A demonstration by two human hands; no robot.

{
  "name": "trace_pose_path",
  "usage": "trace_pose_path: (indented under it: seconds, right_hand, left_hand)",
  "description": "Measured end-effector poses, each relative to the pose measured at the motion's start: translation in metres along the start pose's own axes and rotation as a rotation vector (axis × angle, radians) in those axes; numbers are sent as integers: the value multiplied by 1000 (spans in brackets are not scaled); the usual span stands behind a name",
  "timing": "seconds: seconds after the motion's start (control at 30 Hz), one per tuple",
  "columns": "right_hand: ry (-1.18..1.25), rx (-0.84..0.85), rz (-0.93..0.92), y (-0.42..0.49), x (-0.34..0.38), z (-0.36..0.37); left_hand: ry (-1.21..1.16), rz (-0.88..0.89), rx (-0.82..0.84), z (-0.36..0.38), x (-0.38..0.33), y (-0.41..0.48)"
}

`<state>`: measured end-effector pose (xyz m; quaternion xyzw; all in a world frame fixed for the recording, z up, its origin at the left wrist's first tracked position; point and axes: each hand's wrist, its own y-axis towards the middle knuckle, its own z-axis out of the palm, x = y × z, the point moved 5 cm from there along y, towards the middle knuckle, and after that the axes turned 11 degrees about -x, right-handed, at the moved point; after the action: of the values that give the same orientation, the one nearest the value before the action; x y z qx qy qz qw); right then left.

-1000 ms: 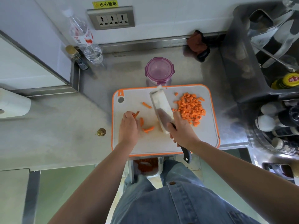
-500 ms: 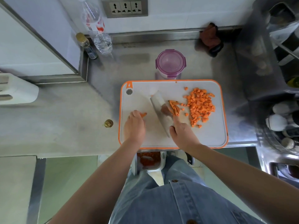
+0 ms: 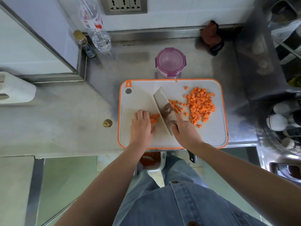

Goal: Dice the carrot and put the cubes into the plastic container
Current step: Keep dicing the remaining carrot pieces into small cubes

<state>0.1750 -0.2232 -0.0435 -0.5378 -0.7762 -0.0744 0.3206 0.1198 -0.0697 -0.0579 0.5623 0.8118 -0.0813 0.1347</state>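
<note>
- Head view gives us the carrot in three lots on the cutting board [image 3: 211, 136]: a few carrot sticks [image 3: 154, 119] under the left hand [image 3: 141, 126], some cut strips [image 3: 175, 106] against the right face of the knife [image 3: 162, 110], and a pile of cubes [image 3: 201, 106] further right.
- Our left fingers [image 3: 143, 114] bend down over the sticks and pin them, with the tips just beside the blade. If a stick rolls, or a fingertip creeps past the knuckles, we judge the edge could nick it.
- Our right hand [image 3: 185, 132] is wrapped round the knife at the heel of the blade. The blade leans, so the strips against it may drop and scatter unevenly.
- Stray cubes lie loose around the pile, and a careless sweep could push them off onto the tabletop [image 3: 65, 119].
- Our board sits at the tabletop's near edge, above a bin [image 3: 150, 159], so pieces dragged towards us could fall in.
- Just beyond the board's far edge stands the plastic container [image 3: 170, 62] with its purple lid on. None of the cubes has gone in yet, and scooping before we open it would spill them.
</note>
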Motion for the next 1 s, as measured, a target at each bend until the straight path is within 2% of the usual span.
trace_pose_path:
  seconds: [0.33,0.57,0.77,0.9,1.0]
  right_hand:
    - [-124,16,-44,-3,-1,0]
    - [-110,6,-43,-1,0,-4]
    - [-94,23,-56,-1,0,-5]
    - [-110,33,-55,0,-1,-3]
    - [-127,47,-67,1,1,-2]
  left_hand:
    - [-174,-99,-43,-7,15,0]
    - [-259,-150,-125,-13,17,6]
    - [-234,-197,-93,-11,15,16]
    - [-157,-125,-29,-6,17,7]
    - [-155,-138,-29,-6,17,10]
